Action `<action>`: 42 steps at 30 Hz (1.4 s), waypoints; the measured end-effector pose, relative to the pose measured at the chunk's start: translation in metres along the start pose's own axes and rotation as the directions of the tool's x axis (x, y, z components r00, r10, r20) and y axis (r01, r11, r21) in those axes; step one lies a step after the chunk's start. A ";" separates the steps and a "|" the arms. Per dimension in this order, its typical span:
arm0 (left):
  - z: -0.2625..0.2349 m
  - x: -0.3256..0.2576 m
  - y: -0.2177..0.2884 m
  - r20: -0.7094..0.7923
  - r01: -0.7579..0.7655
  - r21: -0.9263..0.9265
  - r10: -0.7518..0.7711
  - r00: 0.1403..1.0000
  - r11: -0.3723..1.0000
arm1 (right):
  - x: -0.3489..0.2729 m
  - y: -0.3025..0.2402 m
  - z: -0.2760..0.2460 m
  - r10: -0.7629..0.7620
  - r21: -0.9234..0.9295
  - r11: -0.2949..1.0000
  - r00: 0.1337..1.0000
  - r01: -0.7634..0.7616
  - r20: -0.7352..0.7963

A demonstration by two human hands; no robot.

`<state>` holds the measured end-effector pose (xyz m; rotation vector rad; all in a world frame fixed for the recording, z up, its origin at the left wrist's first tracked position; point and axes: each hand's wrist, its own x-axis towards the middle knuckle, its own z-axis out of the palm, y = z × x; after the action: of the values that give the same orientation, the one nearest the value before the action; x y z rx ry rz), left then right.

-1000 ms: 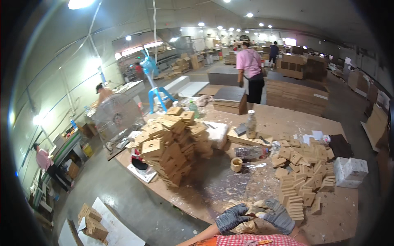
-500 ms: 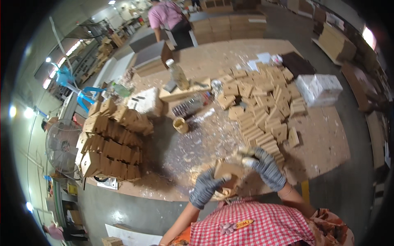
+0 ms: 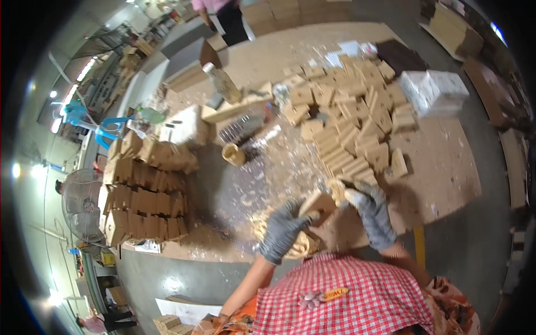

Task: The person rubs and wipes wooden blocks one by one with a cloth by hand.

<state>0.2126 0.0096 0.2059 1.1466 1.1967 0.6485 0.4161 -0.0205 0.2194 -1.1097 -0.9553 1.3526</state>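
My left hand [image 3: 281, 230], in a grey knit glove, grips a small tan wooden block [image 3: 317, 205] at the near edge of the worktable. The block is tilted, its edge showing. My right hand [image 3: 373, 215], gloved alike, pinches a crumpled pale-tan wad [image 3: 336, 190] close to the block's right end; what the wad is made of I cannot tell. Beneath and beside my left hand lies a heap of crumpled yellowish scraps [image 3: 301, 245]. Beyond my right hand spreads a loose pile of similar blocks [image 3: 357, 123], several with a hole.
Stacked blocks [image 3: 146, 195] stand at the left, by a fan [image 3: 84, 204]. Mid-table are a tan cup [image 3: 233, 155], a lying plastic bottle [image 3: 242, 129] and an upright bottle [image 3: 223, 84]. A plastic-wrapped package [image 3: 434, 92] sits right. Another person [image 3: 226, 19] stands beyond the table.
The block in my left hand has turned from lying flatter to showing its edge. My right hand has brought the tan wad close to the block. The whole view has shifted slightly.
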 end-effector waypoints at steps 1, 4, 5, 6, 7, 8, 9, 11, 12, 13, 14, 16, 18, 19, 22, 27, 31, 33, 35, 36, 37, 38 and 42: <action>-0.001 0.000 -0.012 0.006 -0.062 0.022 0.062 0.998 0.998 | 0.000 0.010 -0.003 -0.049 -0.051 0.997 0.999 0.049 0.004; 0.005 0.001 -0.016 -0.035 -0.021 -0.082 0.018 0.999 0.996 | -0.004 0.019 0.003 -0.064 0.049 0.997 0.996 0.067 -0.054; 0.005 0.004 -0.027 -0.024 -0.056 -0.183 0.052 0.998 0.982 | -0.004 0.020 0.002 -0.056 0.066 0.996 0.998 0.058 -0.032; 0.003 0.003 -0.024 -0.033 -0.069 -0.109 0.066 0.997 0.992 | -0.005 0.020 0.004 -0.028 0.154 0.988 1.000 0.026 0.008; -0.001 0.000 -0.022 -0.046 -0.075 -0.034 0.074 0.996 0.997 | -0.005 0.020 0.011 0.004 0.241 0.970 0.998 -0.017 0.055; -0.005 -0.011 -0.021 -0.068 -0.103 -0.077 0.098 0.993 0.992 | -0.010 0.018 0.018 -0.025 0.178 0.984 0.997 0.010 0.079; -0.008 -0.023 -0.021 -0.092 -0.130 -0.121 0.119 0.989 0.984 | -0.014 0.016 0.026 -0.050 0.115 0.993 0.993 0.038 0.104; -0.018 -0.038 -0.027 -0.134 -0.148 -0.211 0.121 0.984 0.966 | -0.011 0.022 0.042 -0.063 0.112 0.993 0.987 0.046 0.151; -0.025 -0.041 -0.025 -0.114 -0.110 -0.073 0.101 0.988 0.991 | -0.009 0.026 0.046 -0.087 0.054 0.995 0.982 0.079 0.165; -0.031 -0.046 -0.027 -0.109 -0.063 0.058 0.069 0.992 0.996 | -0.006 0.028 0.050 -0.105 -0.006 0.994 0.976 0.108 0.190; -0.033 -0.045 -0.039 -0.132 -0.106 0.050 0.112 0.985 0.993 | -0.008 0.020 0.056 -0.083 0.033 0.996 0.978 0.078 0.192; -0.029 -0.037 -0.041 -0.129 -0.130 -0.040 0.124 0.984 0.991 | -0.007 0.024 0.058 -0.058 0.119 0.992 0.974 0.033 0.217; -0.032 -0.049 -0.010 -0.178 -0.064 0.136 0.088 0.980 0.989 | -0.006 0.039 0.057 0.034 0.116 0.991 0.953 -0.072 0.301; -0.037 -0.049 -0.020 -0.197 -0.064 0.127 0.088 0.976 0.990 | -0.007 0.041 0.059 0.114 0.117 0.979 0.929 -0.165 0.353; -0.052 -0.045 -0.047 -0.213 -0.178 0.022 0.179 0.960 0.984 | -0.012 0.033 0.082 0.050 0.091 0.991 0.897 -0.099 0.439; -0.048 -0.073 -0.011 -0.172 -0.208 0.139 0.231 0.958 0.968 | -0.014 0.024 0.084 0.030 0.011 0.999 0.947 -0.035 0.319; -0.055 -0.071 -0.032 -0.138 -0.295 -0.007 0.291 0.947 0.956 | -0.013 0.043 0.071 0.067 0.142 0.986 0.985 -0.089 0.157; -0.057 -0.075 -0.022 -0.156 -0.251 -0.042 0.242 0.958 0.967 | -0.011 0.053 0.059 0.055 0.179 0.981 0.992 -0.074 0.113; -0.062 -0.068 -0.030 -0.150 -0.269 -0.029 0.262 0.953 0.963 | -0.008 0.056 0.053 0.141 0.410 0.897 0.986 -0.164 0.085; -0.064 -0.065 -0.035 -0.144 -0.278 -0.018 0.273 0.951 0.960 | -0.010 0.055 0.052 0.116 0.399 0.905 0.989 -0.145 0.097; -0.064 -0.064 -0.039 -0.141 -0.287 -0.014 0.282 0.949 0.958 | -0.012 0.056 0.054 0.106 0.400 0.906 0.990 -0.135 0.096; -0.063 -0.064 -0.043 -0.130 -0.277 -0.108 0.263 0.956 0.955 | -0.013 0.057 0.055 0.085 0.348 0.932 0.994 -0.103 0.068; -0.067 -0.074 -0.028 -0.128 -0.295 -0.179 0.275 0.953 0.939 | -0.019 0.052 0.067 0.039 0.304 0.951 0.998 -0.054 0.054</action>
<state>0.1230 -0.0430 0.2106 1.1395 1.0319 1.0345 0.3380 -0.0406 0.1869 -0.8713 -0.7256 1.5126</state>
